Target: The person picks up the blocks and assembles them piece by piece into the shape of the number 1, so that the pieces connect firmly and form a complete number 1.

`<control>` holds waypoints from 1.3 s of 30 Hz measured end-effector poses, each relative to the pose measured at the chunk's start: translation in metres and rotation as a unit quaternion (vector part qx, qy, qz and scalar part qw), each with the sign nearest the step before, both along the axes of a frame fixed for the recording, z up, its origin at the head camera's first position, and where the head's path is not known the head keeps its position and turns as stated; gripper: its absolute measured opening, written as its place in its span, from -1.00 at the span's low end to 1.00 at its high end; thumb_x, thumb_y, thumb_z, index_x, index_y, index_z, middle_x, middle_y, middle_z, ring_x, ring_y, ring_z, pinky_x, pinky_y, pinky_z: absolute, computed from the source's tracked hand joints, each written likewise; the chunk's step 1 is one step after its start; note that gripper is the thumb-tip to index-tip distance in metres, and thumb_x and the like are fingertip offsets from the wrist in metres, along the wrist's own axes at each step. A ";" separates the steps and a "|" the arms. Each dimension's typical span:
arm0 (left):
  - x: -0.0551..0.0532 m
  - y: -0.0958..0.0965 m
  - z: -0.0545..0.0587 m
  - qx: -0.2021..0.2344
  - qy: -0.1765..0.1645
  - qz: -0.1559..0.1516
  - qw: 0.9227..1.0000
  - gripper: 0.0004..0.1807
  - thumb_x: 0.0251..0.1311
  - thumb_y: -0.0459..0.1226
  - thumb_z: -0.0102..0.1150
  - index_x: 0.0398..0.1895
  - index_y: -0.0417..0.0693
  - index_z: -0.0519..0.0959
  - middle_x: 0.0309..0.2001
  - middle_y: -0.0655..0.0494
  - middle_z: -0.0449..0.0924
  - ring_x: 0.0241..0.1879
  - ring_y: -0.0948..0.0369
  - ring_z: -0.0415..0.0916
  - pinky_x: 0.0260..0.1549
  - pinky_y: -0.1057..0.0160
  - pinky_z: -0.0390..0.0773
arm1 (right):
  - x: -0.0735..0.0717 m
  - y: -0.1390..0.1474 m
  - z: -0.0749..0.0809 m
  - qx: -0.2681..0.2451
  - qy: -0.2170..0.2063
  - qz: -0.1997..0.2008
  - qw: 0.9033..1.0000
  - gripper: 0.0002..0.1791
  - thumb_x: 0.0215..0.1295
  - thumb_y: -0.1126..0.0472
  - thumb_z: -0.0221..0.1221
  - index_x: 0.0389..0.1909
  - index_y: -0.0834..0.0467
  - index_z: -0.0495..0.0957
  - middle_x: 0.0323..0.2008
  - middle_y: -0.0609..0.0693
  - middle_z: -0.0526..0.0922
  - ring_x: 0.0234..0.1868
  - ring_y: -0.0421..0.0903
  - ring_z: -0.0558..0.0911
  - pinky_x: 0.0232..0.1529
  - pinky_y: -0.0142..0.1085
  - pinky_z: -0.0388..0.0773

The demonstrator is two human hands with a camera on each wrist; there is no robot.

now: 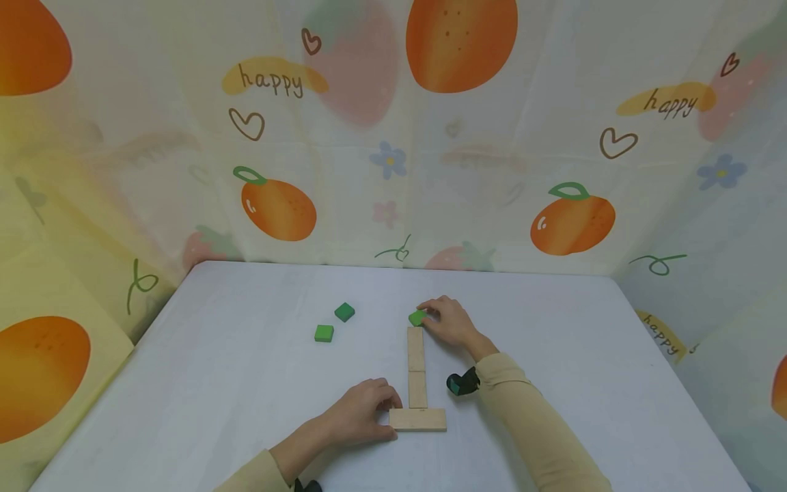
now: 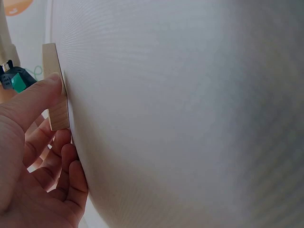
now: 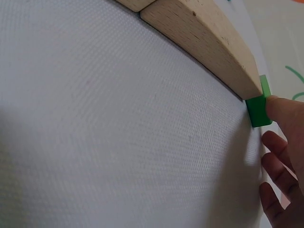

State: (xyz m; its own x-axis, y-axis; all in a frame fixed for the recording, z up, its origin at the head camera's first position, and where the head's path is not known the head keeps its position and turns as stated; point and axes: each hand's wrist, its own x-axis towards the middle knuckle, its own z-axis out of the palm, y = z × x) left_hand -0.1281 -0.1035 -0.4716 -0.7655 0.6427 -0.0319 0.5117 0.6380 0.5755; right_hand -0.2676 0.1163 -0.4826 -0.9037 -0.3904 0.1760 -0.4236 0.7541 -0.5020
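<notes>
In the head view, a plain wooden block (image 1: 421,420) lies crosswise, nearest to me. My left hand (image 1: 359,413) holds its left end, the thumb on the near side and fingers at the far side. From its middle, two more wooden blocks, a nearer one (image 1: 417,389) and a farther one (image 1: 416,348), run end to end away from me. A small light green block (image 1: 417,318) sits at the far end of this line, pinched by my right hand (image 1: 451,324). In the right wrist view that green block (image 3: 259,111) stands against the wooden block's end (image 3: 209,42).
Left of the line lie a dark green block (image 1: 345,312) and a lighter green block (image 1: 324,333). A white table (image 1: 215,369) carries everything, with a fruit-patterned cloth (image 1: 344,191) hanging behind it. A black wrist device (image 1: 463,383) shows below the right wrist.
</notes>
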 end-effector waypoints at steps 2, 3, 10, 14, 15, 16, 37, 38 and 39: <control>0.000 0.000 0.000 0.000 0.000 0.000 1.000 -0.64 -0.20 -0.12 0.44 -0.27 0.09 0.57 -0.40 0.41 0.40 -0.36 0.46 0.30 -0.32 0.44 0.40 | 0.000 0.000 0.000 0.002 0.001 0.001 1.000 -0.72 0.17 0.19 0.20 -0.08 0.13 0.59 -0.24 0.03 0.58 -0.18 -0.03 0.50 -0.09 -0.13 0.40; 0.000 0.000 0.000 0.000 0.000 0.001 1.000 -0.64 -0.20 -0.12 0.44 -0.27 0.09 0.57 -0.40 0.41 0.40 -0.36 0.46 0.30 -0.32 0.44 0.40 | 0.000 0.000 0.000 0.002 0.001 0.001 1.000 -0.72 0.17 0.19 0.20 -0.08 0.13 0.58 -0.24 0.03 0.58 -0.17 -0.03 0.50 -0.09 -0.13 0.40; 0.000 0.000 0.000 -0.004 -0.006 0.007 1.000 -0.64 -0.20 -0.11 0.44 -0.26 0.10 0.56 -0.39 0.41 0.40 -0.36 0.47 0.30 -0.31 0.44 0.41 | 0.001 0.000 0.002 -0.004 -0.009 0.003 1.000 -0.68 0.17 0.18 0.19 -0.04 0.16 0.57 -0.21 0.06 0.57 -0.14 -0.01 0.49 -0.06 -0.12 0.39; 0.001 0.000 0.002 -0.005 -0.009 0.009 1.000 -0.64 -0.19 -0.11 0.44 -0.27 0.10 0.56 -0.39 0.41 0.40 -0.35 0.47 0.30 -0.30 0.44 0.41 | 0.000 0.002 0.001 -0.010 -0.018 0.009 1.000 -0.66 0.17 0.17 0.20 -0.02 0.17 0.55 -0.20 0.06 0.56 -0.13 -0.01 0.48 -0.04 -0.11 0.38; 0.001 0.000 0.002 -0.004 -0.009 0.008 1.000 -0.64 -0.19 -0.12 0.44 -0.26 0.09 0.56 -0.39 0.41 0.40 -0.35 0.47 0.30 -0.30 0.44 0.41 | 0.000 0.003 0.000 -0.013 -0.021 0.011 1.000 -0.65 0.16 0.18 0.20 -0.02 0.17 0.54 -0.19 0.07 0.56 -0.13 -0.01 0.48 -0.04 -0.11 0.38; 0.001 0.000 0.002 -0.004 -0.009 0.008 1.000 -0.64 -0.19 -0.12 0.44 -0.26 0.09 0.56 -0.39 0.41 0.40 -0.35 0.47 0.30 -0.30 0.44 0.41 | 0.000 0.003 0.000 -0.013 -0.023 0.012 1.000 -0.65 0.16 0.18 0.20 -0.02 0.17 0.54 -0.19 0.07 0.55 -0.13 -0.01 0.47 -0.04 -0.11 0.38; 0.002 -0.001 0.001 -0.007 -0.011 0.009 1.000 -0.61 -0.18 -0.09 0.43 -0.22 0.09 0.55 -0.36 0.42 0.39 -0.31 0.47 0.32 -0.26 0.44 0.42 | -0.002 0.006 -0.004 -0.010 -0.021 0.015 1.000 -0.67 0.15 0.20 0.21 -0.03 0.11 0.56 -0.17 0.03 0.55 -0.13 -0.04 0.46 -0.05 -0.13 0.39; 0.002 -0.001 0.001 -0.006 -0.011 0.009 1.000 -0.60 -0.18 -0.09 0.43 -0.22 0.09 0.55 -0.36 0.42 0.39 -0.31 0.47 0.32 -0.26 0.44 0.42 | -0.002 0.006 -0.004 -0.010 -0.018 0.015 1.000 -0.67 0.15 0.20 0.21 -0.04 0.11 0.56 -0.17 0.03 0.55 -0.13 -0.04 0.46 -0.05 -0.13 0.39; 0.002 -0.001 0.001 -0.005 -0.011 0.011 1.000 -0.60 -0.18 -0.09 0.43 -0.22 0.09 0.55 -0.35 0.42 0.39 -0.31 0.46 0.32 -0.25 0.44 0.42 | -0.002 0.007 -0.005 -0.013 -0.017 0.017 1.000 -0.67 0.15 0.20 0.21 -0.04 0.12 0.56 -0.17 0.03 0.55 -0.13 -0.04 0.47 -0.05 -0.13 0.39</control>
